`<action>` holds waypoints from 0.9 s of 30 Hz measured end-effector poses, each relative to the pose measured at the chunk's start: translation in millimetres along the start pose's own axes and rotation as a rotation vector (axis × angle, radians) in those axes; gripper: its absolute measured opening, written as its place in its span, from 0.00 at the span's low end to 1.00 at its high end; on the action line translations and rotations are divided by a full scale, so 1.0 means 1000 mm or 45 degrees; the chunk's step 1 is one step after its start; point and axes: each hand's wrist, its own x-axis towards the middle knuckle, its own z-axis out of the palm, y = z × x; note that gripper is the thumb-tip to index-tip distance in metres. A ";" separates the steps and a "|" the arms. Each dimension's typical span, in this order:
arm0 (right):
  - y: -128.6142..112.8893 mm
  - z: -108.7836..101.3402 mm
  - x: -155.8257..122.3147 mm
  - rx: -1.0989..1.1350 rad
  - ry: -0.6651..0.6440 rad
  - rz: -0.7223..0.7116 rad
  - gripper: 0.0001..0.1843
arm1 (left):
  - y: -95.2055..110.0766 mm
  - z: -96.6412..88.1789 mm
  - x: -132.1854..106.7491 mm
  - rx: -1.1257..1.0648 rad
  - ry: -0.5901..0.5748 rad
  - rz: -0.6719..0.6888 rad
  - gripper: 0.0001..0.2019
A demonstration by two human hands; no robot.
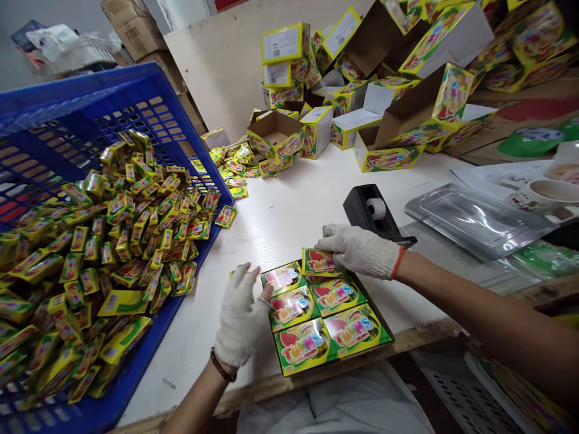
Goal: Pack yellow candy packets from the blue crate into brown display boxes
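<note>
Pinched TWINS pack (314, 261) in right hand (364, 248) at far right corner of carton (373, 307); held left hand (239, 316) (loosely spread) beside left rim, with carton between.

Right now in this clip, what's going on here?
A person's gloved right hand holds a TWINS pack at the far right corner of an open carton, where five others lie face up. The gloved left hand is open at the carton's left side. A blue plastic basket of small packs stands left.
</note>
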 end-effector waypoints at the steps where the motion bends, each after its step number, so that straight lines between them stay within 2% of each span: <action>1: 0.000 0.000 -0.001 -0.008 0.007 -0.010 0.12 | -0.016 0.000 0.002 0.063 0.015 -0.056 0.17; 4: 0.003 -0.001 -0.004 0.093 0.055 -0.059 0.11 | -0.051 -0.004 0.003 0.209 0.034 -0.185 0.20; 6: 0.004 -0.006 -0.005 0.131 0.053 -0.063 0.11 | -0.054 -0.006 0.000 0.218 0.068 -0.180 0.21; 8: 0.001 -0.011 -0.001 0.057 -0.029 -0.065 0.10 | -0.040 -0.007 -0.003 0.155 0.099 -0.081 0.20; 10: -0.007 -0.015 0.005 -0.099 -0.159 -0.088 0.10 | -0.013 -0.006 -0.004 0.056 0.083 0.056 0.20; 12: -0.017 -0.016 0.010 -0.258 -0.271 -0.080 0.09 | 0.014 -0.003 -0.004 -0.008 0.001 0.151 0.21; 14: -0.026 -0.011 0.010 -0.335 -0.287 -0.053 0.09 | 0.034 0.001 -0.005 -0.008 -0.139 0.218 0.22; 17: -0.032 0.007 -0.001 -0.358 -0.106 -0.075 0.12 | 0.043 0.009 -0.011 0.031 -0.325 0.308 0.23; 19: -0.034 0.025 -0.009 -0.409 0.028 -0.107 0.15 | 0.040 0.011 -0.016 -0.001 -0.350 0.302 0.23; 21: -0.037 0.043 -0.013 -0.468 0.105 -0.103 0.18 | 0.033 0.012 -0.020 -0.082 -0.277 0.196 0.21; 24: -0.041 0.062 -0.014 -0.487 0.197 -0.028 0.19 | 0.026 0.008 -0.024 -0.185 -0.082 0.033 0.18; 27: -0.042 0.071 -0.018 -0.445 0.291 0.020 0.21 | 0.019 0.004 -0.026 -0.227 0.021 0.039 0.18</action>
